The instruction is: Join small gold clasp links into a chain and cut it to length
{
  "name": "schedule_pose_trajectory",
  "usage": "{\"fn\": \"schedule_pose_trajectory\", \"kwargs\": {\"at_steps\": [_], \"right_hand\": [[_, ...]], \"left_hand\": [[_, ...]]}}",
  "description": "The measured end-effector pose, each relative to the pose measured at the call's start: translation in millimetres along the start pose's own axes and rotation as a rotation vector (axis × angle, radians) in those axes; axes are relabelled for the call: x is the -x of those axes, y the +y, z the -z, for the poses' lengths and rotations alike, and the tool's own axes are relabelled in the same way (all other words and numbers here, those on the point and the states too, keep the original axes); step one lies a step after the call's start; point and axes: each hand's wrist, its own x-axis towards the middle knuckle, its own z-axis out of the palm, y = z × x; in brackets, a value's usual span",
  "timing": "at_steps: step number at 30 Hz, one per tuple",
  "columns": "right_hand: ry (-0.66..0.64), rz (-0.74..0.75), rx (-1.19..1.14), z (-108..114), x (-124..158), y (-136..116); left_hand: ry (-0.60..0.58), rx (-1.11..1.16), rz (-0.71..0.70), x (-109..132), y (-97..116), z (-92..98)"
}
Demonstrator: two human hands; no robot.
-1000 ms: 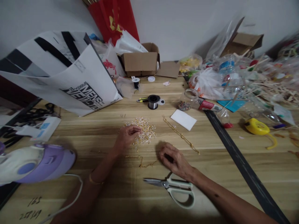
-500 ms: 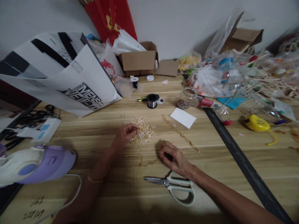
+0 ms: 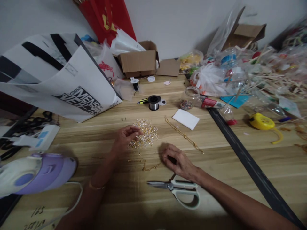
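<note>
Likely light and slippery, the heap of tiny gold metal pieces (image 3: 145, 134) is pinched at its edge by the left hand (image 3: 124, 139), the right hand (image 3: 178, 161) lying curled beside it.

Gold-and-silver findings pile (image 3: 144, 133) — white-handled scissors (image 3: 178, 189), lilac iron (image 3: 35, 172), yellow tape measure (image 3: 261, 121)

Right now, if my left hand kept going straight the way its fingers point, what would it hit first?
The pile of small gold pieces: the left hand points right, its fingertips at the pile's left edge. Beyond the pile lies the gold chain, though depth is hard to judge.
</note>
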Motion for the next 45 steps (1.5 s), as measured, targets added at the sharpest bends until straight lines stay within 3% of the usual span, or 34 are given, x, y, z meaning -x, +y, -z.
{"fn": "schedule_pose_trajectory", "kwargs": {"at_steps": [12,19,36,42,45], "right_hand": [[-0.003,-0.021,-0.005,-0.8,1.8,1.5],[-0.012,-0.014,-0.002,0.1,1.3,0.8],[-0.007,-0.007,-0.017,0.3,0.4,0.4],[-0.011,-0.011,-0.015,0.0,0.9,1.1],[-0.009,-0.011,-0.013,0.0,0.8,0.4]], "left_hand": [[0.031,0.063,0.124,-0.2,5.7,-2.5],[0.033,-0.095,0.015,0.4,4.4,-3.8],[0.017,-0.346,-0.071,-2.3,-7.2,5.1],[0.010,-0.545,-0.201,-1.6,-4.7,10.6],[0.014,-0.582,-0.178,-1.7,-5.5,12.0]]}}
